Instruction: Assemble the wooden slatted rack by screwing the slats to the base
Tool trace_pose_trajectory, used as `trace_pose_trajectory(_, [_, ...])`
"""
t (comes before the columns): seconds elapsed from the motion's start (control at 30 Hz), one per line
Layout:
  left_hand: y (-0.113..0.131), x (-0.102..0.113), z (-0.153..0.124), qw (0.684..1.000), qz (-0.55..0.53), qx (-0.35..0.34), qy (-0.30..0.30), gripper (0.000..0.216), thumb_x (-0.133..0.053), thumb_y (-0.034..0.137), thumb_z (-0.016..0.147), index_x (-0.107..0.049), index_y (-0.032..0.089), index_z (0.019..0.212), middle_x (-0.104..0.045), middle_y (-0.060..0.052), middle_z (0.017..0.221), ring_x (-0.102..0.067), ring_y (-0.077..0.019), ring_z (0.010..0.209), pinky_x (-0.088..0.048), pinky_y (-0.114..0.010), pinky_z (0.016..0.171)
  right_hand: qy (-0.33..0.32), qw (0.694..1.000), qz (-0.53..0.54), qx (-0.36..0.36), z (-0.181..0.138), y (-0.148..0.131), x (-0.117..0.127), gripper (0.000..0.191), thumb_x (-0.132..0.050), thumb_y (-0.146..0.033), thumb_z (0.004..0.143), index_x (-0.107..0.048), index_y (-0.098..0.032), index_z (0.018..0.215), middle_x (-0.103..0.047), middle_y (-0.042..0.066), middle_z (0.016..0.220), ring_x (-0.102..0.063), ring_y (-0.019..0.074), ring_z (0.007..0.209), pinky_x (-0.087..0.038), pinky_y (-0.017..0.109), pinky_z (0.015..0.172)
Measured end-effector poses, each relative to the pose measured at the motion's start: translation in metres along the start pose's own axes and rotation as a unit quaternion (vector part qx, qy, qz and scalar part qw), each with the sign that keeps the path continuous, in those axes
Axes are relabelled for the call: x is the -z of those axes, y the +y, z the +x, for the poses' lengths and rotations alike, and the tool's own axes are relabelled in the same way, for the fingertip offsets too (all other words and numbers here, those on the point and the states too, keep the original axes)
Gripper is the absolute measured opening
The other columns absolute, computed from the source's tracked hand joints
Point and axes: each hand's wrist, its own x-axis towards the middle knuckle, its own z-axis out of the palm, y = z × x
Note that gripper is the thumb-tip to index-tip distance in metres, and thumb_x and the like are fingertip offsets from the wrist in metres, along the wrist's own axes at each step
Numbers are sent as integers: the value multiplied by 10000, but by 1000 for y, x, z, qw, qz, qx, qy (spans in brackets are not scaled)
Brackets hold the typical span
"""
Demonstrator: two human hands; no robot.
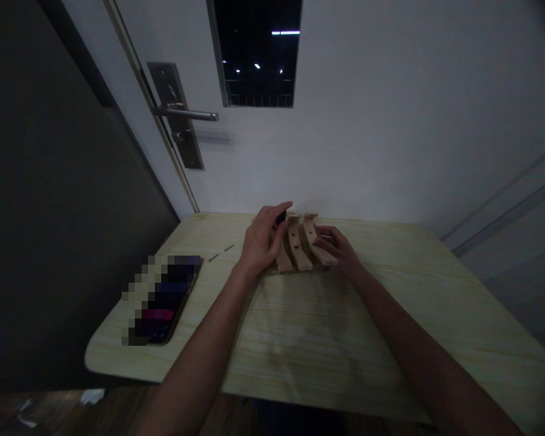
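Observation:
A small wooden rack [300,245] with several slanted pegs stands on the pale wooden table [327,339] near its far edge. My left hand [262,240] is curled against the rack's left side, thumb on top beside a small dark piece I cannot make out. My right hand [340,247] rests on the rack's right side, fingers pressed against the rightmost peg. Both forearms reach in from the near edge.
A phone [168,300] with a lit screen lies at the table's left. Two thin small items, maybe screws [221,253], lie between phone and rack. A white door with a metal handle [186,113] and a dark window stands behind the table.

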Motion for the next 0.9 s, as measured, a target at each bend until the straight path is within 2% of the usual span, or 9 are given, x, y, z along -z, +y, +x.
trace_pose_trajectory(0.13, [-1, 3, 0, 999, -19, -5, -31, 330, -430, 221, 902, -495, 264, 1223, -597, -54, 1062, -568, -162, 958, -485, -320, 819, -7, 1000, -7, 2, 0, 0, 0, 412, -693, -504, 678, -559, -248, 971, -620, 64, 1094, -616, 215, 957, -505, 397, 825])
trace_pose_trajectory(0.27, [-5, 1, 3, 998, -49, 36, -12, 352, -615, 296, 806, -548, 281, 1151, -551, -42, 1051, -543, -158, 936, -506, -281, 740, -4, 1000, -3, 8, 0, 0, 0, 402, -696, -500, 676, -567, -249, 962, -618, 64, 1093, -611, 217, 959, -500, 401, 830])
trace_pose_trajectory(0.33, [-8, -1, 3, 996, -59, 62, 7, 378, -643, 293, 784, -550, 289, 1150, -532, -35, 1020, -533, -146, 896, -510, -272, 718, 2, 1000, -2, 7, 1, 1, 0, 405, -707, -492, 664, -566, -245, 952, -616, 66, 1084, -613, 215, 945, -498, 401, 830])
trace_pose_trajectory(0.47, [-14, -6, 0, 991, -93, 92, 14, 357, -581, 251, 828, -535, 300, 1178, -536, -39, 1040, -537, -147, 912, -518, -280, 733, 5, 1000, -4, 2, 1, 3, 0, 421, -705, -500, 661, -558, -240, 957, -614, 63, 1078, -616, 210, 931, -497, 400, 829])
trace_pose_trajectory(0.57, [-16, -8, -2, 986, -128, 108, 23, 427, -580, 250, 826, -472, 307, 1235, -557, -46, 1080, -561, -154, 923, -516, -293, 753, 8, 1000, -9, 12, 2, 5, 1, 421, -706, -504, 659, -559, -241, 952, -616, 61, 1069, -612, 210, 944, -498, 395, 829])
trace_pose_trajectory(0.7, [-16, -7, -3, 970, -205, 131, 0, 428, -524, 265, 859, -395, 299, 1266, -603, -46, 1044, -599, -145, 852, -511, -305, 751, 1, 1000, -9, 15, 1, 6, 1, 417, -692, -513, 674, -556, -250, 969, -619, 57, 1062, -613, 209, 940, -503, 390, 818])
trace_pose_trajectory(0.8, [-12, -6, -2, 967, -221, 127, -15, 319, -500, 276, 874, -464, 290, 1190, -608, -39, 1024, -596, -139, 855, -503, -296, 750, 3, 1000, -9, 15, 1, 4, 1, 412, -699, -510, 665, -561, -247, 951, -621, 56, 1052, -616, 209, 928, -500, 395, 821])
trace_pose_trajectory(0.9, [-8, -6, -1, 976, -181, 117, -1, 317, -618, 291, 800, -534, 280, 1106, -579, -30, 1018, -576, -146, 891, -501, -286, 747, 2, 1000, -16, 17, 1, 3, 0, 414, -692, -515, 673, -564, -249, 962, -615, 59, 1080, -612, 213, 948, -501, 397, 827])
